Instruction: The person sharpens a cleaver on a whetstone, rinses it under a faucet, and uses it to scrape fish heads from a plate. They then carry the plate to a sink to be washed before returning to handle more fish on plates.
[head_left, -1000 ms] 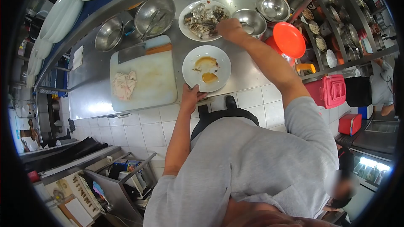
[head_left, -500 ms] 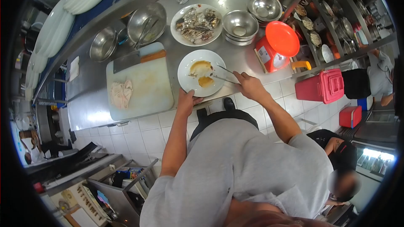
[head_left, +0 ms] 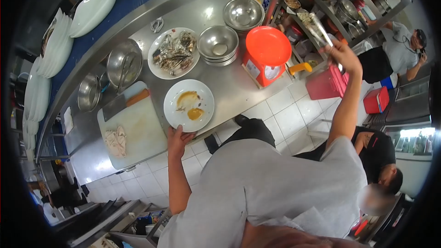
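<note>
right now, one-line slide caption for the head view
Left hand steadies a sauce-smeared white plate at the counter edge while the right hand lifts metal tongs toward the shelves.

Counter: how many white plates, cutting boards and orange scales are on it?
Plates: 2
Board: 1
Scale: 1
Total: 4

Steel counter (head_left: 229,87) with plates (head_left: 189,105), bowls (head_left: 217,43), cutting board (head_left: 133,131), scale (head_left: 265,57).

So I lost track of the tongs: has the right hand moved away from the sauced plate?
Yes. The right hand with the tongs swung right, past the orange scale, toward the shelves.
</note>
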A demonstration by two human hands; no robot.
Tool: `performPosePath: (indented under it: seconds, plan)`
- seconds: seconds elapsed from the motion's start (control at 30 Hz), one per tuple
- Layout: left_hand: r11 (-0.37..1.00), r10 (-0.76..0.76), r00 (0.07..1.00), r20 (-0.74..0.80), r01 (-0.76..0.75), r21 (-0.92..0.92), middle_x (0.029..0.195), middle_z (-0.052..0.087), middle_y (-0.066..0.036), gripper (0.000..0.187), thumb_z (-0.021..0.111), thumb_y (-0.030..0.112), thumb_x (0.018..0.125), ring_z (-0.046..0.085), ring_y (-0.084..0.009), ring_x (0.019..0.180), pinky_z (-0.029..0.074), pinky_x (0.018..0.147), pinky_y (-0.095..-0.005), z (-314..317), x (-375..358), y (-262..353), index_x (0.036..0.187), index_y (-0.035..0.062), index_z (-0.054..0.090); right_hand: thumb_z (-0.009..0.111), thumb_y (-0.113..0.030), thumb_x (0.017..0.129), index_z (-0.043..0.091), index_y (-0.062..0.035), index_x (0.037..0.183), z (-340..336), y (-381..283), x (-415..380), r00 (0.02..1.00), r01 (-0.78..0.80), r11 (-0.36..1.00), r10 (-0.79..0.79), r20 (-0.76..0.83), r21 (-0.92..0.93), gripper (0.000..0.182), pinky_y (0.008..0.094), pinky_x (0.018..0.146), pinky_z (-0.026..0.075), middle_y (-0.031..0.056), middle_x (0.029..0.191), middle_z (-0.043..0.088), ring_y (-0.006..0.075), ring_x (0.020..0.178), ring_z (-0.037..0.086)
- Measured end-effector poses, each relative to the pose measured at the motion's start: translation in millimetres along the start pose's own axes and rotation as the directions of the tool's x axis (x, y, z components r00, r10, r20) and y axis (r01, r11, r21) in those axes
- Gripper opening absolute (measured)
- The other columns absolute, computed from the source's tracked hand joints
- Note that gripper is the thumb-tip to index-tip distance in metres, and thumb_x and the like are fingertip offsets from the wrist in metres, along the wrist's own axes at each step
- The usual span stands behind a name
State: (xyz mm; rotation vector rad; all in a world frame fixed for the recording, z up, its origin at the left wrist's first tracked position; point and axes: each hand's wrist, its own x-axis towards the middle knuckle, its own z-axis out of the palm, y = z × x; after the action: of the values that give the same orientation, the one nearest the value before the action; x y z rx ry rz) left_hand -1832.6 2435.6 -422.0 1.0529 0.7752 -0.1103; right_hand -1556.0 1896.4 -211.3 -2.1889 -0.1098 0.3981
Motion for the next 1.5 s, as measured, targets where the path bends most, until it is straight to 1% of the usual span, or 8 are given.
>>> performPosePath:
  seconds: [0.47,0.87,0.9,1.0,1.07,1.1,1.13,1.5]
  plan:
    - [0.896,0.167,0.915,-0.367,-0.297,-0.331,0.131,0.052,-0.02,0.062,0.044,-0.004,0.088,0.065,-0.0376,0.103,0.062,0.076,-0.0449,89.7,-5.5,-66.4,0.145,0.0126,0.025,0.07,-0.022,0.088,0.061,-0.001,0.111,-78.0,-83.9,379.1,0.697,0.278,0.96,-0.179,0.695,-0.031,0.032,0.0253,0.056,0.05,0.008,0.096,0.07,0.0132,0.064,0.06]
    - [0.752,0.068,0.715,-0.696,-0.495,-0.435,0.131,0.05,-0.023,0.058,0.048,0.001,0.09,0.063,-0.0372,0.106,0.061,0.076,-0.0441,99.2,-119.5,-100.5,0.143,0.0041,0.025,0.065,-0.021,0.092,0.062,-0.0016,0.102,-67.6,-51.1,306.7,0.57,0.64,0.728,-0.665,-0.484,-0.247,0.022,0.0234,0.059,0.05,0.0079,0.092,0.068,0.0121,0.067,0.059]
    - [0.755,0.053,0.658,-0.751,-0.519,-0.402,0.132,0.05,-0.024,0.058,0.047,0.001,0.09,0.063,-0.0366,0.107,0.061,0.075,-0.0422,100.6,-133.0,-103.7,0.144,0.0031,0.026,0.062,-0.02,0.095,0.062,-0.0022,0.098,-75.5,-40.8,277.7,0.707,0.682,0.673,-0.506,-0.494,0.286,0.019,0.0229,0.06,0.049,0.008,0.089,0.066,0.0115,0.068,0.058]
    - [0.739,0.037,0.587,-0.809,-0.561,-0.373,0.135,0.048,-0.02,0.06,0.043,-0.004,0.087,0.062,-0.0354,0.111,0.06,0.078,-0.0403,89.0,-166.1,-128.5,0.144,0.006,0.028,0.058,-0.022,0.094,0.061,-0.0042,0.087,19.7,-35.3,141.2,0.816,0.168,0.23,-0.578,-0.005,0.958,0.02,0.0259,0.058,0.049,0.0073,0.081,0.061,0.0118,0.062,0.053]
    - [0.673,0.017,0.58,-0.814,-0.609,-0.42,0.14,0.043,-0.02,0.063,0.04,-0.007,0.085,0.057,-0.0368,0.118,0.057,0.084,-0.0472,73.5,-180.6,-158.1,0.145,0.0101,0.026,0.062,-0.017,0.088,0.062,-0.0002,0.099,133.8,16.5,116.9,0.787,0.456,0.671,-0.611,0.086,0.585,0.02,0.0283,0.057,0.051,0.0102,0.084,0.063,0.0155,0.062,0.058]
    - [0.648,-0.02,0.547,-0.837,-0.63,-0.427,0.14,0.044,-0.019,0.063,0.04,-0.008,0.085,0.058,-0.0364,0.117,0.058,0.082,-0.0455,67.4,-185.1,-166.4,0.144,0.0098,0.026,0.064,-0.018,0.089,0.062,-0.0003,0.108,199.1,-31.7,82.3,0.796,-0.294,0.765,-0.135,0.59,0.573,0.026,0.0298,0.063,0.053,0.0097,0.088,0.065,0.0171,0.07,0.063]
    - [0.635,-0.014,0.548,-0.836,-0.641,-0.431,0.138,0.046,-0.019,0.062,0.04,-0.008,0.085,0.06,-0.0356,0.113,0.06,0.079,-0.0437,58.8,-190.5,-176.3,0.143,0.01,0.027,0.06,-0.022,0.095,0.061,-0.0044,0.115,255.1,-82.9,51.4,0.665,-0.134,0.92,-0.193,0.722,0.369,0.027,0.0251,0.047,0.039,0.003,0.079,0.062,0.0117,0.061,0.055]
    - [0.606,-0.062,0.481,-0.875,-0.678,-0.415,0.14,0.044,-0.017,0.068,0.041,-0.005,0.087,0.061,-0.033,0.111,0.058,0.075,-0.0424,-23.2,-261.4,-218.5,0.149,0.0146,0.023,0.052,-0.018,0.099,0.045,-0.0036,0.13,507.2,-61.1,199.0,0.958,-0.251,0.469,-0.004,0.286,0.847,0.035,0.0406,0.07,0.062,0.0162,0.111,0.063,0.0287,0.09,0.068]
